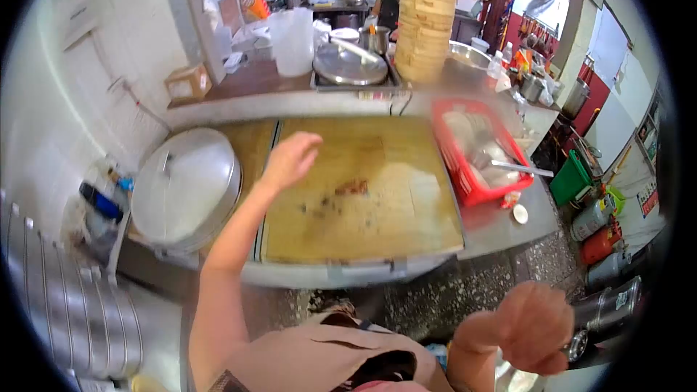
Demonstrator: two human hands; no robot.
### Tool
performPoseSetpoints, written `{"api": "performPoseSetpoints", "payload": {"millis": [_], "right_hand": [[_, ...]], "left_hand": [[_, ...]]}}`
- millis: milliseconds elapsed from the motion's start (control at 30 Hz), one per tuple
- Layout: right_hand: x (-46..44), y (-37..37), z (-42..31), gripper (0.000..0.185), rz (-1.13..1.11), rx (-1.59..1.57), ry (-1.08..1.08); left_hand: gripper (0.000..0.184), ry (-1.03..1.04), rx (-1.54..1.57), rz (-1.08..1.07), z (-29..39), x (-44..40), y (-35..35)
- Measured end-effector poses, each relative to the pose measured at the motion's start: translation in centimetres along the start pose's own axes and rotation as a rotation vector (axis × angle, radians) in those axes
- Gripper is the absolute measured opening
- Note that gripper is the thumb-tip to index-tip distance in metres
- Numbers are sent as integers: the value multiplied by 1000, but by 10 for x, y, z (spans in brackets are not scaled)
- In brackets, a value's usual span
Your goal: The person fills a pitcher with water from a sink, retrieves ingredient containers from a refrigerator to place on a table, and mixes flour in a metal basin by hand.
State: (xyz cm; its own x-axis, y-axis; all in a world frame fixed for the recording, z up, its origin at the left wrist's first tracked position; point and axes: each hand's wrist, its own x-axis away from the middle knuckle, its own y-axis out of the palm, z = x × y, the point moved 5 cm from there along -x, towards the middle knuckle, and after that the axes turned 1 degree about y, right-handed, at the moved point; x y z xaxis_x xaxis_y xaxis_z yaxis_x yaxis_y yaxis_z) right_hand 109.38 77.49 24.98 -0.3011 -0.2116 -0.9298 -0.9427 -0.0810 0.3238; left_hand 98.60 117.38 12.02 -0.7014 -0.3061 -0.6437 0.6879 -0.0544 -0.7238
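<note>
My left hand (292,161) is over the upper left part of the yellowish worktop (334,232), its fingers loosely bent and pointing right, with nothing visible in it. Dark stains and a reddish-brown patch (352,187) mark the worktop's middle. Low at the right, away from the counter, my right hand (536,327) hangs over the floor. Motion smears its fingers, and no held object can be made out. A large round metal lid (185,187) covers a vessel left of my left hand.
A red basket (475,192) with pale items and a metal-handled tool stands right of the worktop. Behind are a bamboo steamer stack (425,29), a lidded pan (351,64) and a white container (292,42). Another person (388,3) stands at the back.
</note>
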Motion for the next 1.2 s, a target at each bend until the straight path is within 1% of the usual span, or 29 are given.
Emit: {"api": "performPoseSetpoints", "payload": {"millis": [33, 67, 100, 133, 167, 200, 267, 300, 367, 400, 433, 467, 533, 567, 600, 667, 700, 733, 767, 800, 833, 867, 900, 933, 1033, 1067, 1100, 1133, 1200], "right_hand": [[2, -20, 31, 32, 60, 175, 66], [8, -42, 60, 33, 120, 357, 138], [13, -66, 85, 34, 173, 546, 219], [12, -88, 109, 27, 192, 635, 326], [14, -111, 127, 21, 204, 723, 436], [7, -125, 139, 21, 188, 744, 434], [24, -163, 161, 21, 575, 726, 713], [24, -172, 168, 21, 587, 740, 709], [32, -192, 169, 24, 802, 789, 754], [42, -202, 167, 26, 790, 818, 759], [47, -209, 170, 26, 802, 840, 741], [57, -218, 171, 26, 898, 810, 730], [83, -234, 172, 24, 1079, 748, 738], [89, -237, 175, 24, 1111, 755, 739], [93, -240, 185, 22, 1156, 694, 814], [96, -249, 197, 20, 1173, 599, 927], [95, -256, 196, 20, 1201, 594, 919], [90, -262, 199, 20, 1134, 559, 977], [89, -269, 201, 19, 1068, 528, 1024], [76, -275, 199, 19, 1035, 522, 1035], [75, -284, 198, 19, 1007, 513, 1057], [93, -297, 197, 20, 971, 530, 1105], [116, -310, 195, 21, 954, 550, 1158], [126, -326, 192, 23, 833, 633, 1231], [72, -349, 176, 26, 629, 544, 1246], [73, -364, 165, 26, 580, 511, 1248], [75, -379, 156, 26, 514, 472, 1254], [63, -391, 143, 26, 524, 415, 1259], [43, -415, 115, 25, 533, 332, 1255]], "left_hand": [[30, -19, -73, 51, -52, -36, 3], [35, 25, -190, 178, -89, -69, 4], [41, 31, -191, 212, -127, -105, 9], [47, -108, -256, 211, -162, -146, 0], [51, -114, -311, 264, -192, -183, -5], [57, -177, -378, 320, -228, -220, -8], [65, -148, -443, 409, -286, -277, -10], [65, -140, -427, 403, -299, -299, -6], [71, -276, -618, 437, -320, -339, -5], [71, -260, -596, 433, -330, -350, 4], [72, -370, -611, 304, -347, -359, 15], [74, -473, -627, 169, -365, -362, 27], [65, -475, -837, 78, -390, -353, 47], [59, -448, -835, 123, -399, -350, 47], [52, -420, -837, 167, -403, -347, 42], [41, -408, -867, 232, -394, -331, 29], [40, -442, -910, 267, -386, -322, 17], [38, -471, -946, 312, -378, -316, 2], [35, -426, -944, 369, -378, -307, -11], [32, -418, -988, 345, -361, -312, -36], [31, -369, -1068, 384, -353, -307, -52], [29, -379, -1065, 312, -327, -292, -58], [31, -229, -1124, 334, -334, -272, -66], [34, -257, -1157, 316, -353, -267, -90], [46, -186, -833, 150, -288, -269, -161], [42, -150, -807, 145, -221, -271, -168], [37, -111, -835, 164, -126, -279, -149], [34, -74, -856, 184, -44, -288, -136], [30, 2, -819, 219, 60, -309, -113]]}}
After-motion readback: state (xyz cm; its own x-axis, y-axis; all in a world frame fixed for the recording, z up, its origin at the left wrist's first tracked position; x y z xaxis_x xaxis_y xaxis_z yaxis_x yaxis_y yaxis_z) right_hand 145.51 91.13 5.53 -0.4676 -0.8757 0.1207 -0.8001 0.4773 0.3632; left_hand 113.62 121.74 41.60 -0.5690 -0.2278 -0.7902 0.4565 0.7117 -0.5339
